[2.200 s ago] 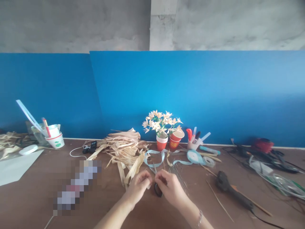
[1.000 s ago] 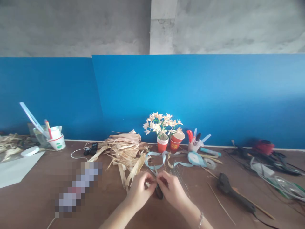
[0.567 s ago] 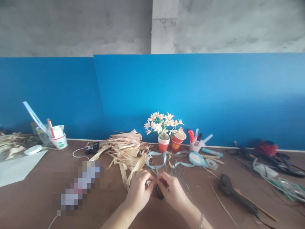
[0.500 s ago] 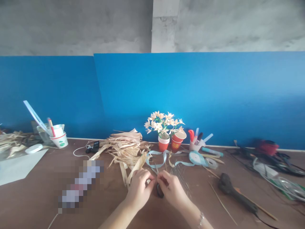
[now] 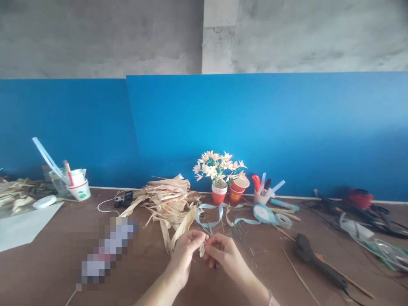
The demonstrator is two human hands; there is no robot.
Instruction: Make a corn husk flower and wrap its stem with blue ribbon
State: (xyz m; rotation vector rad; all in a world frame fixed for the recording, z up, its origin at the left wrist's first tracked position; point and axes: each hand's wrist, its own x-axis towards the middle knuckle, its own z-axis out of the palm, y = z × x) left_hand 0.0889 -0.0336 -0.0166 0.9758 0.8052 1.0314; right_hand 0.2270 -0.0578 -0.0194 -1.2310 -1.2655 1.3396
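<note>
Both my hands are close together over the table (image 5: 143,259): left hand (image 5: 188,250) with thumb and forefinger pinched on a small pale piece (image 5: 202,250), right hand (image 5: 223,251) curled just beside it, fingertips drawn in. Whether those right fingers grip anything, I can't tell from up here. The piece sits between the two hands, hanging below my left thumb. A light pinch looks best: it seems thin, and a hard squeeze could crease or split it. Make the left the anchor, let the right handle the fine work, wrists low and steady. Mind the scissors (image 5: 210,229), just beyond the fingers and partly hidden by them. Wire-like strands (image 5: 245,239) lie beyond the right hand, dry pale strips (image 5: 168,195) beyond the left, pale flowers (image 5: 213,165) straight ahead.
</note>
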